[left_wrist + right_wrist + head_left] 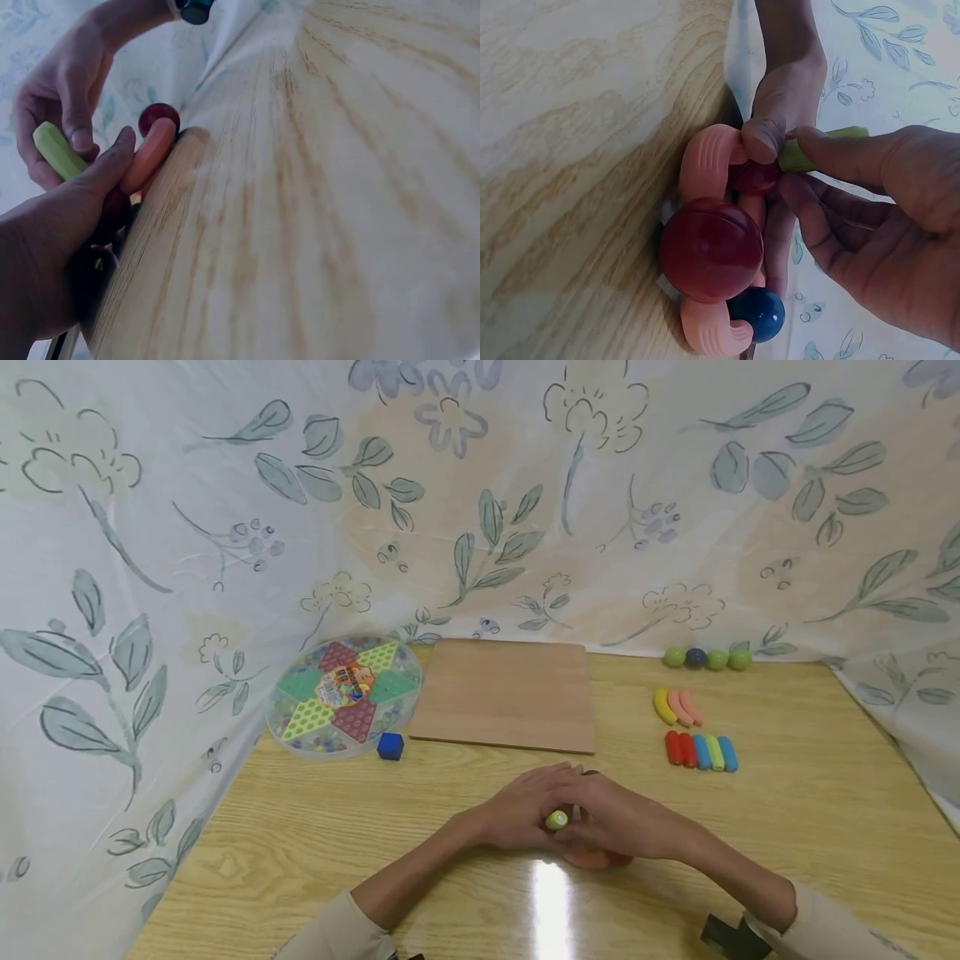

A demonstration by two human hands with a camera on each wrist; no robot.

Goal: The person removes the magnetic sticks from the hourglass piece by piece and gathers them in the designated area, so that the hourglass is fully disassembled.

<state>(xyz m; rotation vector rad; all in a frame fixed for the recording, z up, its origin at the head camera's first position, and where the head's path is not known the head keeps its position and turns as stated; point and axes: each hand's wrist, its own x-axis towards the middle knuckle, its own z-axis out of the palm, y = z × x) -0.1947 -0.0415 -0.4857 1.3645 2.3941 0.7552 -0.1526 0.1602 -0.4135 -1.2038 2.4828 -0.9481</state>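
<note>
Pinching a light-green stick, both hands meet at the front-middle of the counter. The right hand has its thumb and curled fingers closed on one end of the stick; in the right wrist view the left hand presses its thumb tip on the other end, w/ fingers bent round it. So each grip is nearly closed on the same piece, probably to steady it from both sides.

Just under the stick sits a small toy build: a big dark-red ball, pink curved pieces around it, a smaller red ball touching the stick end, and a dark-blue ball at the side. It rests on the counter, which likely gives support while the stick is held against it. How the parts join I cannot tell.

Farther out, well apart from the hands: a row of short coloured sticks and some curved pieces on the right, laid side by side, prob. as spare stock. Behind them, four small balls by the cloth. A wooden board lies in the middle back; a round clear game box and a blue cube are at left.
</note>
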